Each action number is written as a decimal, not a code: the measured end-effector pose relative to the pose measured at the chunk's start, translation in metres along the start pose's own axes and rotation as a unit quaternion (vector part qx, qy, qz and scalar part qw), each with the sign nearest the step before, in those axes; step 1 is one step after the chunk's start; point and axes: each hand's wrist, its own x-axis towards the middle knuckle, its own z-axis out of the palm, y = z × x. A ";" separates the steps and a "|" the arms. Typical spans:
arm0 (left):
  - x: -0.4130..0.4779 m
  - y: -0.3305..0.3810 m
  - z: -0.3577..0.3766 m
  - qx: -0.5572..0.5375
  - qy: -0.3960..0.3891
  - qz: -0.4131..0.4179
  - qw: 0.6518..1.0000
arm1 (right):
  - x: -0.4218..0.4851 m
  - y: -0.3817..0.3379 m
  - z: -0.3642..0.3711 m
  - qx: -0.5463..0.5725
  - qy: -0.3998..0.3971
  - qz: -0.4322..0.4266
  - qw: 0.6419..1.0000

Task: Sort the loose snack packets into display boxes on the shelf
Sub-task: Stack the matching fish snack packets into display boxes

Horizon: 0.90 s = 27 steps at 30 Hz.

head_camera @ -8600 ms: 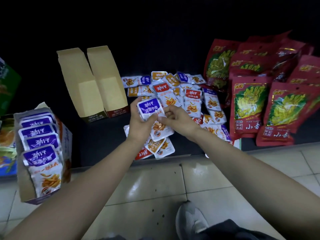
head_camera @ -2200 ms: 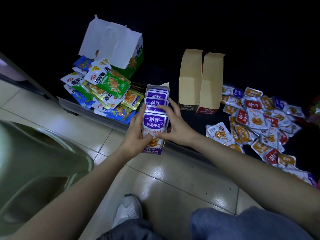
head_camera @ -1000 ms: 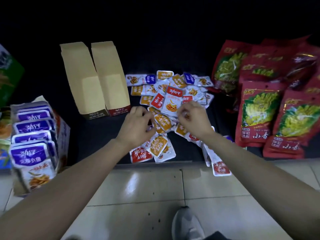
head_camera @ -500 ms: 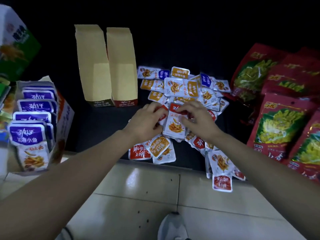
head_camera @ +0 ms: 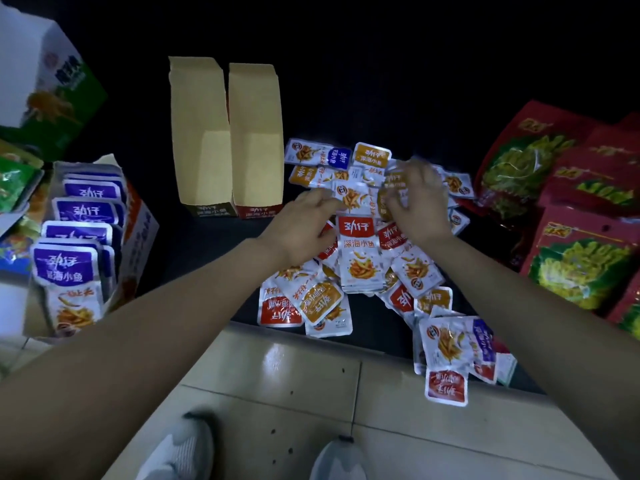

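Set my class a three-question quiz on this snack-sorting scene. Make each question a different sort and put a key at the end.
1. True or false: the two brown boxes left of the loose packets stand empty.
2. Multiple choice: the stacked packets in the filled box have tops that are A red, B purple, C green.
3. Short answer: on which side of the loose packets do the big red bags lie?
Key: 1 true; 2 B; 3 the right.
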 end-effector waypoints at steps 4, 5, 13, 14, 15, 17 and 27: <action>0.037 0.005 0.001 0.041 -0.028 -0.062 0.997 | 0.010 0.017 -0.002 -0.091 -0.126 0.132 0.979; 0.047 0.004 0.002 0.046 -0.029 -0.079 0.995 | 0.006 0.017 -0.001 -0.099 -0.138 0.121 0.978; 0.087 -0.009 0.009 0.091 -0.032 -0.160 0.982 | -0.019 0.014 -0.013 0.027 -0.092 0.011 0.995; 0.081 -0.006 0.013 0.096 -0.009 -0.151 0.984 | -0.021 0.017 -0.013 0.046 -0.093 0.005 0.995; 0.074 -0.003 0.016 0.102 0.019 -0.137 0.985 | -0.021 0.019 -0.014 0.045 -0.098 0.009 0.994; 0.063 0.001 0.021 0.122 0.071 -0.103 0.985 | -0.022 0.025 -0.014 0.019 -0.133 0.043 0.990; 0.082 -0.007 0.019 0.033 0.088 -0.185 0.978 | -0.028 0.033 -0.023 0.111 -0.131 0.148 0.974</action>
